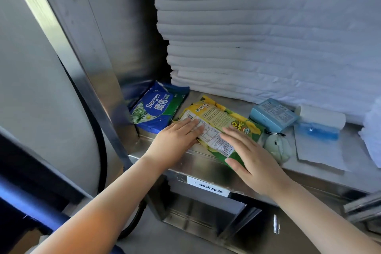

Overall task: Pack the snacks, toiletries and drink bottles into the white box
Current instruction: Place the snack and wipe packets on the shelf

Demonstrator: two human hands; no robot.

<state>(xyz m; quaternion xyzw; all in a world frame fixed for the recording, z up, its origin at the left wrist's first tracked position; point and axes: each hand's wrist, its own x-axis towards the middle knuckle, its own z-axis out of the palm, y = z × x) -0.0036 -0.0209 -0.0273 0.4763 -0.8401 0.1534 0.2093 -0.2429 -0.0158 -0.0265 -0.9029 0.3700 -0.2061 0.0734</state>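
Starting out, by the look of it: the yellow-green snack bag (218, 117) is pressed flat on the metal shelf (198, 163) under both hands. The left hand (179, 136) is laid on its near-left corner, fingers straight. The right hand (253, 161) is spread over its near end, fingers extended, nothing clasped yet. A blue wipes pack (158, 107) is seen just left of the bag and a pale blue carton (272, 114) near its far right, both untouched. No white box is in view, so nothing can be counted as packed. Every item shown is judged left to move, and no drink bottles are seen.
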